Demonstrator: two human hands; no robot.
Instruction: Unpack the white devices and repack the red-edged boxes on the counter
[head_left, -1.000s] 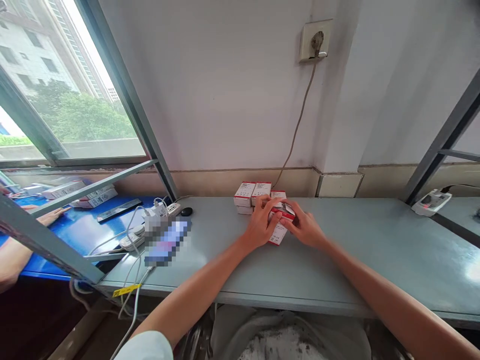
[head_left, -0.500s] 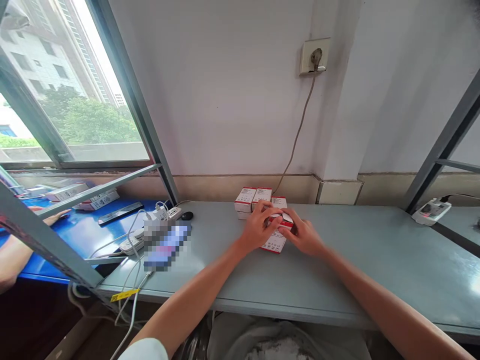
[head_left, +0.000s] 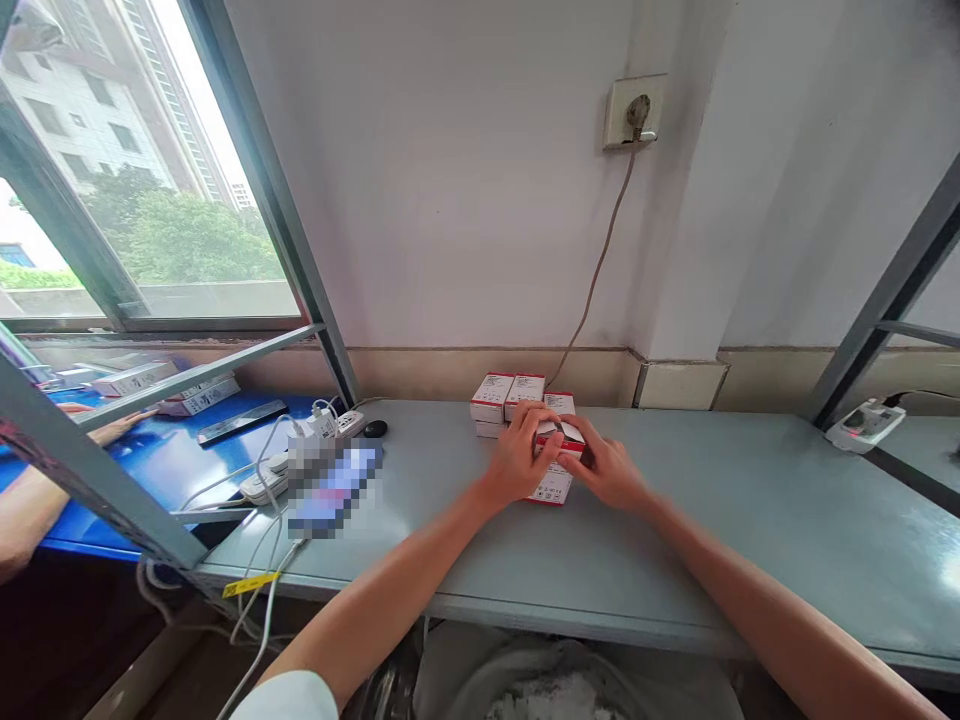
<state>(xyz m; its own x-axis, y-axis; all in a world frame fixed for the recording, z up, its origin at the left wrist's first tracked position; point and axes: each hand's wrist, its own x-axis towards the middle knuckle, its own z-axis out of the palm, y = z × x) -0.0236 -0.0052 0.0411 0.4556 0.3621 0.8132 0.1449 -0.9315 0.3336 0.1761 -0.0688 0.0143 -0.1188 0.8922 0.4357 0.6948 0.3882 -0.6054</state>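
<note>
My left hand [head_left: 517,458] and my right hand [head_left: 609,472] close in from both sides around the top of a small red-and-white carton [head_left: 552,487] on the grey table. Fingers and thumbs of both hands press at its upper edges, and a small dark patch shows at the top between them. What that patch is, I cannot make out. Behind my hands stand several similar cartons [head_left: 491,389], set close together against the wall side, the left ones stacked. My left fingers partly hide the cartons behind.
To my left lie a charging phone [head_left: 334,490], a power strip [head_left: 349,424], a black mouse-like object [head_left: 376,428] and loose white cables. Past the metal frame [head_left: 112,480], another person's arm [head_left: 37,510] rests at a blue table. A white socket device [head_left: 865,424] sits far right.
The fingers have shifted slightly at the carton's top, and the dark patch between them shows a little more. The view has moved slightly. Otherwise little differs.
</note>
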